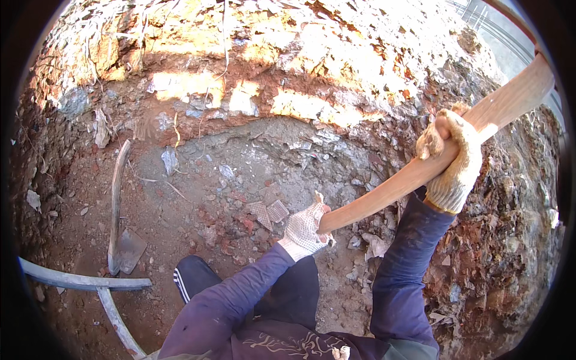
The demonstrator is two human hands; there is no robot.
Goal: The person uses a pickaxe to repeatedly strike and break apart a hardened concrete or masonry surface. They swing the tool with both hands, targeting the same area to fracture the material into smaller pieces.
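Note:
Both my hands grip the long wooden handle [382,193] of a digging tool, raised slantwise from the middle toward the upper right. My left hand [306,229], in a white knitted glove, is closed round the lower end. Higher up, my right hand [459,162] wraps the shaft in a dirty, yellowish knitted glove with frayed fingertips. At the upper right rim a curved, rust-coloured tool head [513,18] meets the handle, partly cut off by the picture's edge; it looks like a pick. Before me rises a rough bank of earth [252,130] with bits of debris in it.
Left of me, a wooden-handled tool [119,202] stands by a flat blade-like piece [130,249]. A grey T-shaped bar [85,281] lies nearer. Broken tile pieces [268,212] lie on the ground ahead. Loose strips hang down the sunlit bank. Rubble [486,270] slopes on my right.

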